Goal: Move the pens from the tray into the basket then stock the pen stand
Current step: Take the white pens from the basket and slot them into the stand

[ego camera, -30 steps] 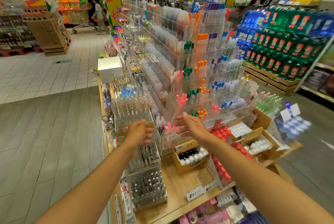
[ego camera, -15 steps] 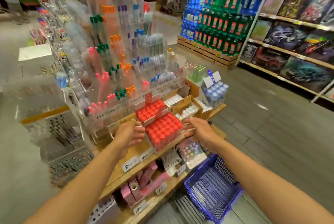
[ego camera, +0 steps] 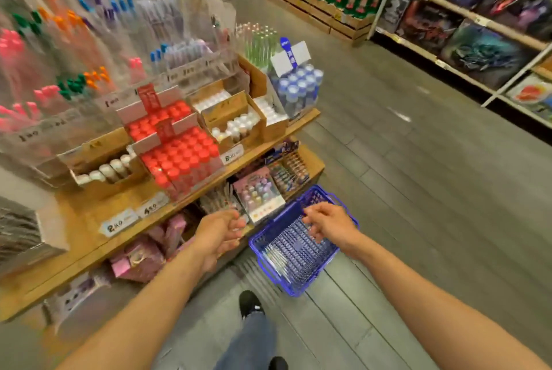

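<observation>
A blue plastic basket [ego camera: 296,291] stands on the floor beside the display's lower shelf, with a few pale pens [ego camera: 276,259] lying along its left side. My right hand [ego camera: 330,224] hovers over the basket's far end, fingers relaxed and pointing down, holding nothing. My left hand [ego camera: 219,235] is just left of the basket, in front of the lower shelf, with loosely curled fingers and nothing visible in it. The clear acrylic pen stand [ego camera: 98,41], filled with coloured-cap pens, rises at the upper left, well above both hands. No tray can be made out.
On the wooden shelf [ego camera: 89,238] stand boxes of red-capped tubes [ego camera: 179,154], white-capped tubes and blue-capped bottles [ego camera: 295,86]. Small packs fill the lower shelf. My black shoe [ego camera: 249,304] is near the basket. Grey floor stretches right toward shelving [ego camera: 478,26].
The view has swung right and down from the pen stand to the basket. Both hands have dropped from stand height to basket level, the right one now over the basket.
</observation>
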